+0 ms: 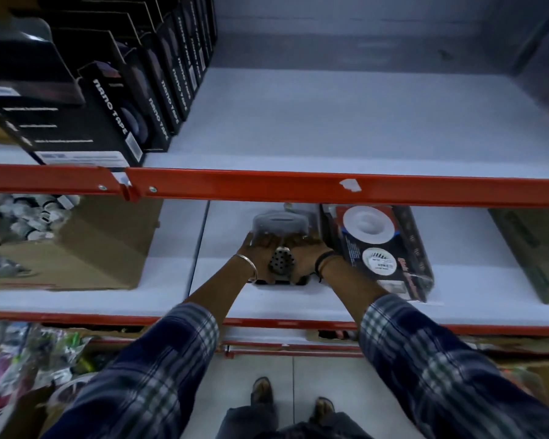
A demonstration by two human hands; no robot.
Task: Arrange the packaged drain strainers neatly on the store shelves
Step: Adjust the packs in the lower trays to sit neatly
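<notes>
Both hands down on one strainer pack (281,259) lying flat on the middle shelf (171,293), just left of a second strainer pack (381,248) that leans tilted beside it. Left hand (256,248) pressed on the pack's left side, fingers reaching toward the clear bubble at its far end; right hand (308,252) pressed on the right side. Palms flat, not pinching; whether fingers curl under the edges, cannot tell. Perforated metal strainer visible between the two hands.

Handling, judged: light, card backing with stiff clear plastic shell, probably slick on the painted shelf, so slides easily and tips easily if stood up. Bubble likely dents under hard squeeze. Best hold on the card edges left and right, thumbs on top, not on the bubble. Square against the neighbouring pack, front edge parallel to the red rail (298,185).

Upper shelf mostly bare apart from tape boxes (130,99) at left; cardboard box (86,248) well apart at left.
</notes>
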